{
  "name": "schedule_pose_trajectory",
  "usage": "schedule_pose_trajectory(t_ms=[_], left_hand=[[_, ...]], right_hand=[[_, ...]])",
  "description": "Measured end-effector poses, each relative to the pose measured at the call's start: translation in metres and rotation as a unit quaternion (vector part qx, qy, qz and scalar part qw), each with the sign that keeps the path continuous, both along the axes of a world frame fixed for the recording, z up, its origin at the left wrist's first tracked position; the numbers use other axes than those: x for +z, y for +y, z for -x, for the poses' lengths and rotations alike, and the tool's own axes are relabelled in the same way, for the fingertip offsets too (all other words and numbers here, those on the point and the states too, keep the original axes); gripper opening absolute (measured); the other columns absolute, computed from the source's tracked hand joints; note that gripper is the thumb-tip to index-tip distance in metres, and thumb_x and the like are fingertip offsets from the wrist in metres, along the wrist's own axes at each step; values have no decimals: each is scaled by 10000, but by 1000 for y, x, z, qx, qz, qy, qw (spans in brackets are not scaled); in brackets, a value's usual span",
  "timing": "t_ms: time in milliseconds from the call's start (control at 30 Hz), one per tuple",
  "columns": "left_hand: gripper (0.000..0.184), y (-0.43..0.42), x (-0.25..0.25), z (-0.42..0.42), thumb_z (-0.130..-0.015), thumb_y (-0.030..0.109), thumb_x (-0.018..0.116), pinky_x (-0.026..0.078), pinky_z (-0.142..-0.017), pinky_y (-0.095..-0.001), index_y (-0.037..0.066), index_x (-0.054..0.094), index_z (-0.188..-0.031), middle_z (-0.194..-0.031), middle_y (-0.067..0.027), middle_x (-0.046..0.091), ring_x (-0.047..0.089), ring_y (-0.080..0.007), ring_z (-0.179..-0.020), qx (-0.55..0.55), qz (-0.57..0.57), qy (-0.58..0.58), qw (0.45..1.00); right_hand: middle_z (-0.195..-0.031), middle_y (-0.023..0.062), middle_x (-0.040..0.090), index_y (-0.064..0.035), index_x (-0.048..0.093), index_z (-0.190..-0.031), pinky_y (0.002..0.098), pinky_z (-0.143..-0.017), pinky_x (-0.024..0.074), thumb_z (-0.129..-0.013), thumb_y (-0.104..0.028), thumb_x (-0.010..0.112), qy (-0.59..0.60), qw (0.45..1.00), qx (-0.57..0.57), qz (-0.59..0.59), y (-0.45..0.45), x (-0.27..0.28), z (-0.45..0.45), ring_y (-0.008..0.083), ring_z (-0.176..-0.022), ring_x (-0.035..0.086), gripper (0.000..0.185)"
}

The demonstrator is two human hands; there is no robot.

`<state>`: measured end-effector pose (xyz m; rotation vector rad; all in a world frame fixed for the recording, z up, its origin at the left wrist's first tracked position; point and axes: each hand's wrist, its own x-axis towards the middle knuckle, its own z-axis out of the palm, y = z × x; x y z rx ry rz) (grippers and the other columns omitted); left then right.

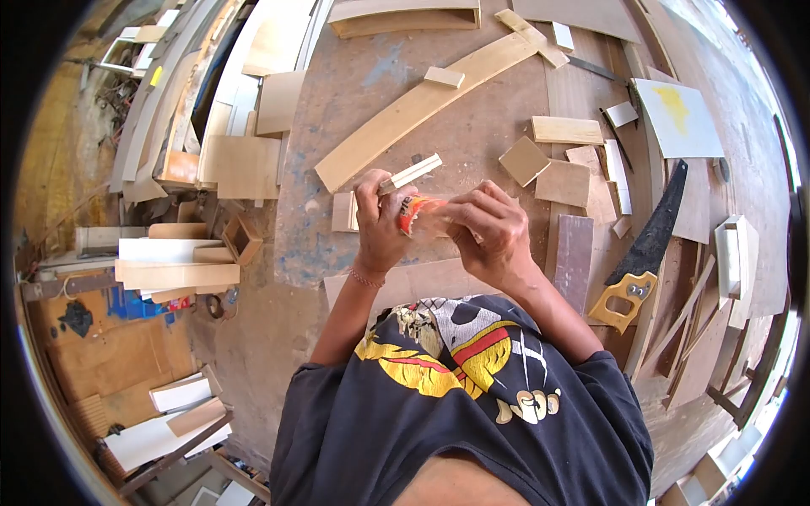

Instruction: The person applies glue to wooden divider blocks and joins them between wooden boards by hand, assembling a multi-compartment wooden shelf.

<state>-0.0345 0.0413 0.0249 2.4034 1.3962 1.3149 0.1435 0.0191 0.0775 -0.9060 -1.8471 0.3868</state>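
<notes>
My left hand [381, 221] holds a small pale wooden strip [413, 173] between thumb and fingers, and its palm side also grips a red and orange printed packet [413, 216]. My right hand [491, 226] is closed, its fingertips pinching the clear right end of that packet. What the packet contains cannot be made out. Just beyond both hands lies a long light board [422, 110], set diagonally on the brown worktable [337, 244]. A small block [344, 212] rests beside my left hand, partly hidden by it.
A handsaw [645, 244] with a wooden handle lies at the right, near several wood offcuts [564, 183]. A white panel with a yellow stain [679, 118] is farther right. Stacked wooden pieces [177, 261] stand at the left. A wooden box [405, 18] sits at the far edge.
</notes>
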Motion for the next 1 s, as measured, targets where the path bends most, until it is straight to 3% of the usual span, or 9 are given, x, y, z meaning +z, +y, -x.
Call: schedule_pose_trajectory(t_ms=[200, 300, 367, 433, 500, 600, 767, 833, 1000], left_hand=[[496, 3, -7, -1, -625, 266, 809, 462, -839, -374, 28, 574, -990, -1163, -152, 348, 467, -289, -1052, 12, -5, 76, 997], [308, 5, -4, -10, -697, 131, 731, 415, -842, -417, -22, 591, -925, -1119, -146, 419, 444, -319, -1033, 22, -43, 40, 998], [267, 8, -9, -13, -738, 84, 692, 410, -868, -418, -55, 580, -937, -1130, -150, 412, 431, -313, -1052, 21, -54, 62, 996], [251, 9, -18, -14, -742, 72, 678, 386, -915, -445, -52, 579, -938, -1143, -152, 399, 420, -314, -1070, 17, -56, 67, 996], [236, 10, -21, -19, -747, 59, 664, 363, -963, -473, -48, 577, -939, -1156, -154, 385, 409, -315, -1088, 13, -58, 74, 996], [181, 11, -20, -22, -756, 43, 614, 151, -1064, -621, -28, 566, -914, -1179, -150, 343, 379, -328, -1144, 10, -58, 120, 991], [173, 17, -30, -24, -761, 60, 616, 131, -1066, -619, -17, 556, -904, -1174, -144, 347, 379, -320, -1148, 28, -81, 144, 986], [182, 16, -33, -25, -763, 61, 615, 122, -1066, -621, -14, 549, -916, -1175, -142, 348, 378, -317, -1149, 30, -81, 141, 986], [326, 12, -39, -34, -750, 139, 654, 91, -1064, -617, 14, 534, -1026, -1171, -147, 349, 354, -305, -1169, 76, -42, 112, 990]], right_hand=[[-669, 76, 583, -37, 674, -880, 264, -519, 423, -741, -24, 676, 146, 964, -57, 217, -19, -16, 14, 154, -556, 525, 139], [-676, 43, 602, -17, 682, -905, 247, -496, 414, -806, -78, 659, 249, 906, -76, 335, -25, -25, 16, 82, -572, 523, 118], [-710, 24, 617, 19, 671, -939, 226, -517, 430, -842, -113, 639, 413, 796, -56, 438, -27, -27, 16, 55, -614, 527, 167], [-766, 44, 637, 38, 663, -938, 215, -551, 456, -846, -121, 633, 458, 772, -47, 438, -28, -33, 14, 71, -643, 554, 186], [-779, 55, 636, 36, 661, -933, 223, -581, 480, -835, -110, 638, 555, 686, -29, 469, -28, -37, 11, 88, -677, 575, 177], [-791, 53, 614, 39, 640, -926, 244, -623, 503, -830, -86, 627, 600, 629, -34, 493, -30, -41, 9, 110, -718, 584, 158], [-794, 43, 559, 31, 593, -919, 244, -672, 528, -842, -49, 595, 663, 537, -27, 520, -29, -46, 8, 114, -719, 557, 110], [-807, 41, 521, 25, 559, -921, 234, -707, 541, -845, -33, 585, 706, 457, -39, 540, -28, -46, 10, 109, -717, 540, 99], [-809, 40, 508, 28, 544, -932, 233, -728, 545, -843, -29, 586, 711, 462, -58, 527, -28, -49, 9, 109, -721, 542, 114]])
